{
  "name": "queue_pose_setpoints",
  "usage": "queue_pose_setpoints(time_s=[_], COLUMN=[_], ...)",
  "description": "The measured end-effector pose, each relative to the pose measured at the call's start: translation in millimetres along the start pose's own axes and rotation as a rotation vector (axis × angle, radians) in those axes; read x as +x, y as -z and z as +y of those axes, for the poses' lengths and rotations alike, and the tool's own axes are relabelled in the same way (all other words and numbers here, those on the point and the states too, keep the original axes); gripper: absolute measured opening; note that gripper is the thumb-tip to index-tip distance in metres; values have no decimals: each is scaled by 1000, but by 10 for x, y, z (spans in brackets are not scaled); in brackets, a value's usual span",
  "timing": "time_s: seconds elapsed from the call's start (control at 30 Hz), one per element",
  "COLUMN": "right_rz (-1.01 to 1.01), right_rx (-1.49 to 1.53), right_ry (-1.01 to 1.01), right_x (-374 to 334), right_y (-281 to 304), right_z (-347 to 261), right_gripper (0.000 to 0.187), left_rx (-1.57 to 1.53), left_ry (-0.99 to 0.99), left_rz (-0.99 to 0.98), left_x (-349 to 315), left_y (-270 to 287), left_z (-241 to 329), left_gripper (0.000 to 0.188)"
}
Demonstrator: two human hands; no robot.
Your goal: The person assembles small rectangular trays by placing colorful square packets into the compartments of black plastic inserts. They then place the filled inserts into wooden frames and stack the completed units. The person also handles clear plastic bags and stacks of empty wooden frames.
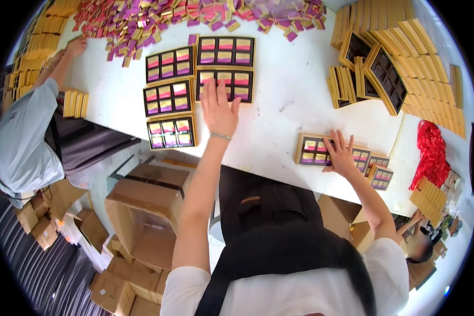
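Note:
My left hand [220, 111] lies with its fingers stretched over the near part of a filled box [251, 84], a black tray with small pink, gold and purple wrapped pieces. Behind that box is a similar one [226, 51]. To their left, three more filled boxes [169, 98] stand in a column. At the right, my right hand [342, 157] rests with spread fingers on a flat gold-edged box [304, 158] whose top shows similar coloured squares. More such boxes [380, 177] sit just right of that hand, partly hidden by it.
Loose wrapped pieces [158, 21] pile up along the far side of the white table [279, 105]. Gold boxes with black trays [387, 76] are stacked at the right, near red ribbons [431, 152]. A co-worker [26, 131] is at the left. Cardboard cartons [147, 195] stand below.

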State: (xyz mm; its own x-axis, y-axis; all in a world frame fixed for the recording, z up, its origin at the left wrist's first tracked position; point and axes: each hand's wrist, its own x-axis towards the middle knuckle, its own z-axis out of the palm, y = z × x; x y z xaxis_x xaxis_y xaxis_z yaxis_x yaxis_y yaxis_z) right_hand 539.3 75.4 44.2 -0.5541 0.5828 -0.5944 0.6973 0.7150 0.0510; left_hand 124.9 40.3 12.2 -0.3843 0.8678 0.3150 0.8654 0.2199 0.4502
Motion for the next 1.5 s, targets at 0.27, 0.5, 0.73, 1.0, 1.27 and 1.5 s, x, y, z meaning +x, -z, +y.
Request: queue_pose_setpoints(time_s=[0.27,0.5,0.73,1.0,1.27,1.5], right_rz=[883,885,965,-787,325,476], right_rx=[560,905,800,1987,137,265], right_ry=[-5,-730,-153,467,343,401], right_x=[2172,4013,3696,1326,1227,2136], right_y=[1511,3124,2652,2119,2002,1508], right_z=[-460,-770,-652,-861,-1292,-959], right_gripper=[84,81,102,101,114,121], left_rx=[46,-327,-898,-1266,-1479,-724], left_ry=[56,198,607,31,1024,738], left_rz=[-159,-55,16,-622,-276,105], left_x=[223,-3,160,409,-109,-53], left_y=[-72,-8,265,1041,558,-124], left_z=[-490,-144,-181,-313,320,-194], left_gripper=[68,63,61,67,29,46])
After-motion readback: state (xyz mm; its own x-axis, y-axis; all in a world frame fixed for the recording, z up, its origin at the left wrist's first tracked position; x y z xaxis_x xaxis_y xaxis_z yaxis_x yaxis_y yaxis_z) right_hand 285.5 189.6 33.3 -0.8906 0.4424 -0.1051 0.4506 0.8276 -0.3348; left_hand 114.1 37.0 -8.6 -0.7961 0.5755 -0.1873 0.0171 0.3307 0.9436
